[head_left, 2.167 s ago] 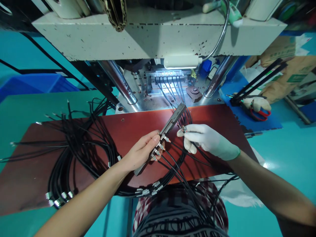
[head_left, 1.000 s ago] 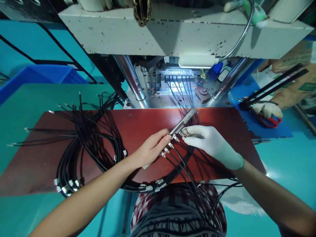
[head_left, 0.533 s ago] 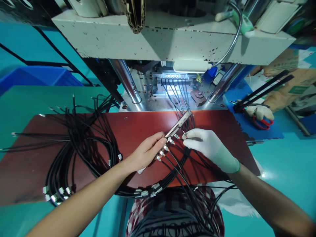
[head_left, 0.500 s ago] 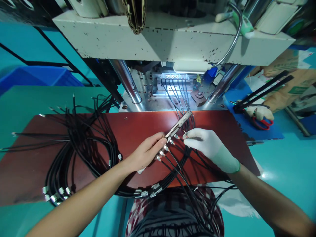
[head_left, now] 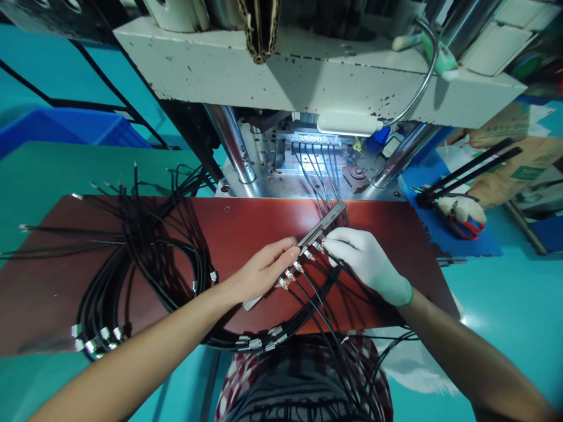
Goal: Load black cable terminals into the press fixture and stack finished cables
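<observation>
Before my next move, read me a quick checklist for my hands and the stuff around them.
1. Left hand gripping the metal bar: ok.
2. Gloved right hand pinching a cable end at the bar's edge: ok.
3. Other cable ends along the bar fully seated: cannot tell, too small to see.
4. Both hands gloved: not ok, the left is bare.
5. Cables from the lit fixture not touching the bar: cannot tell, they pass behind its far end.
6. Red-handled scissors away from your hands: ok, off to the right.

head view | head-worn | faces forward and down | near, above red board (head_left: 241, 228)
</observation>
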`<state>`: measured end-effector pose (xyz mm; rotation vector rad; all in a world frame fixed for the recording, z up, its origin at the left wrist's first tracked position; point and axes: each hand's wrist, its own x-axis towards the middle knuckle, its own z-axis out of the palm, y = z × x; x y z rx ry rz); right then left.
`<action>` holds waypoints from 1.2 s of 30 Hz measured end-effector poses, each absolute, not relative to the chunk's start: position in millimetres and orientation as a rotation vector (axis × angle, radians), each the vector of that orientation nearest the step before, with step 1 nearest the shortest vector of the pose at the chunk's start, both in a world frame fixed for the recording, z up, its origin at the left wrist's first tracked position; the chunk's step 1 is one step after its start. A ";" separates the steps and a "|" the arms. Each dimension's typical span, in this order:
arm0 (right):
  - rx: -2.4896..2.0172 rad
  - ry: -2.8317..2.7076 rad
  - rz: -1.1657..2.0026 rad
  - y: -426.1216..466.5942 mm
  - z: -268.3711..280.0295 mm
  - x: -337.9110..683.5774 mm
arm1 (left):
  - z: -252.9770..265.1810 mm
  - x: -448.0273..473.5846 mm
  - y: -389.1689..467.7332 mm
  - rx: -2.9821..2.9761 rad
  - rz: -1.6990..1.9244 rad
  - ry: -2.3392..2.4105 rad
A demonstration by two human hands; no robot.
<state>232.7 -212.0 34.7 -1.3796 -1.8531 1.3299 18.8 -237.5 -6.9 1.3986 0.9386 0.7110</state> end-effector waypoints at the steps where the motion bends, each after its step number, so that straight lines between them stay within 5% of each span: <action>1: -1.378 -1.838 1.352 -211.9 35.5 232.2 | -6.4 18.8 -237.6 1.426 0.707 0.939; 11: -1.435 -1.972 1.237 -213.3 30.9 234.2 | -9.8 19.8 -239.3 1.718 0.650 1.066; 17: -1.377 -2.342 -0.080 -233.2 35.6 236.3 | -8.6 22.3 -237.3 1.691 0.687 1.061; 20: -1.332 -2.474 -0.337 -238.5 37.2 230.4 | -7.3 22.7 -236.4 1.671 0.696 1.067; 36: -1.412 -2.375 -0.256 -240.5 40.3 221.6 | -9.7 23.8 -233.7 1.617 0.724 1.058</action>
